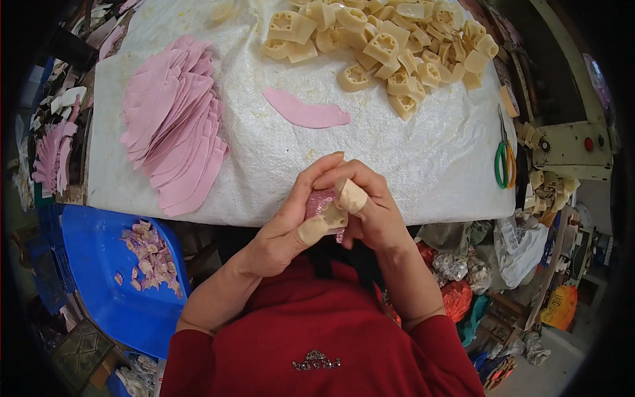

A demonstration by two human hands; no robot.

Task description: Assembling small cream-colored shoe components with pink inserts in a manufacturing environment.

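Observation:
At the near edge of the white-covered table, both hands meet around a beige plastic shoe heel (336, 218) partly wrapped in glittery pink material (320, 201). My left hand (281, 235) is closed on its left side, and my right hand (380, 215) grips it from the right, with fingers curled over the far side. Both thumbs wear beige finger covers and press near the heel's open face. Fingers hide much of the heel. Just beyond my hands lies a single curved pink strip (306, 111). A fanned stack of pink pieces (177, 126) rests to the left.
Bare beige heels (390, 49) are heaped at the far right. Scissors (505, 159) with green and orange handles lie at the table's right edge. A blue tub (99, 284) at lower left contains several pink-covered pieces (152, 258). A machine box (572, 149) stands right.

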